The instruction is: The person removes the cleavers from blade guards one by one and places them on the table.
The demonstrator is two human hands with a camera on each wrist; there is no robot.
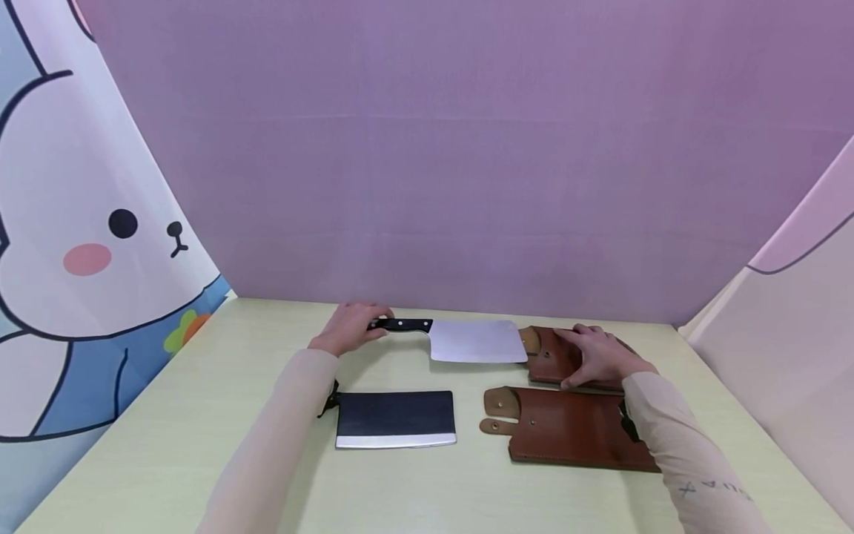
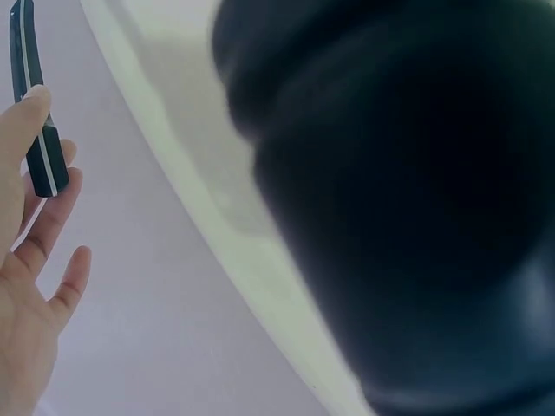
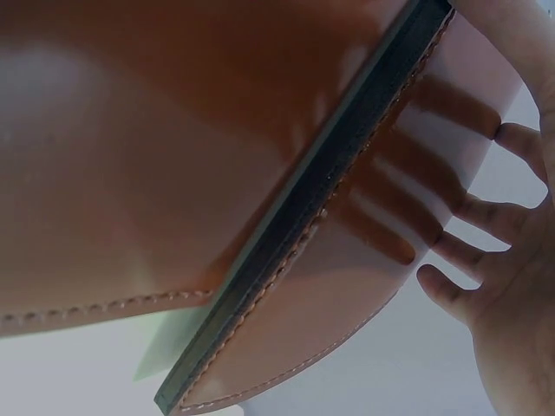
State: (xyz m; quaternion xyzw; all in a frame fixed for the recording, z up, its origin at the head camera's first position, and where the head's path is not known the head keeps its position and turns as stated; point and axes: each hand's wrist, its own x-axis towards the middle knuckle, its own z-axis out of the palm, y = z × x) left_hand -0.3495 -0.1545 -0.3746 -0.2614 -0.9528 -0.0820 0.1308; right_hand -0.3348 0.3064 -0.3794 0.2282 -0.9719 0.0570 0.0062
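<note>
In the head view, my left hand (image 1: 350,328) pinches the rear end of the black riveted handle of a cleaver (image 1: 477,341). The left wrist view shows thumb and fingers on that handle (image 2: 48,160). The silvery blade points right, its front edge at the mouth of the far brown leather sheath (image 1: 550,356); whether it reaches inside is unclear. Across this sheath lies my right hand (image 1: 600,356), gripping it with thumb on the near side and fingers at the far edge. In the right wrist view, the fingertips of the right hand (image 3: 512,286) meet the sheath's stitched edge.
Nearer me lie a second cleaver (image 1: 396,414) with a dark blade and bright cutting edge, its handle mostly behind my left sleeve, and a second brown sheath (image 1: 574,426) with its strap undone. A purple curtain (image 1: 467,163) rises behind the pale table (image 1: 467,497).
</note>
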